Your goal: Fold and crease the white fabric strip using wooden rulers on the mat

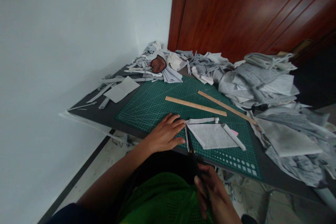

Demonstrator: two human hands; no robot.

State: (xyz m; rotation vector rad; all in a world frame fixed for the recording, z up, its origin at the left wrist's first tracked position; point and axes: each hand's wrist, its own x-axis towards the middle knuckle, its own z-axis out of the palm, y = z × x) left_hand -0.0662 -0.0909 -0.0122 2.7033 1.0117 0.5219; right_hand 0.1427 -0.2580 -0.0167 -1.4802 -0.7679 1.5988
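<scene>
In my right hand (214, 190) is a pair of dark scissors (193, 155), fingers wrapped round the handles near the table's front edge. The blades point away from me, between a narrow cloth strip (187, 139) and a larger grey-white cloth piece (211, 135). My left hand (168, 133) lies flat on the green cutting mat (147, 106), its fingertips at the upper end of the strip. Another thin strip (202, 120) runs along the cloth's far edge, and a rolled strip (234, 136) lies across its right side, beside a small pink piece (234, 132).
Two wooden rulers (195, 105) (227, 106) lie on the mat beyond the cloth. Heaped grey fabric (258, 84) covers the table's right side, with scraps (168, 64) along the back. A pale rectangular sheet (122, 89) lies at left. A wall and wooden door stand behind.
</scene>
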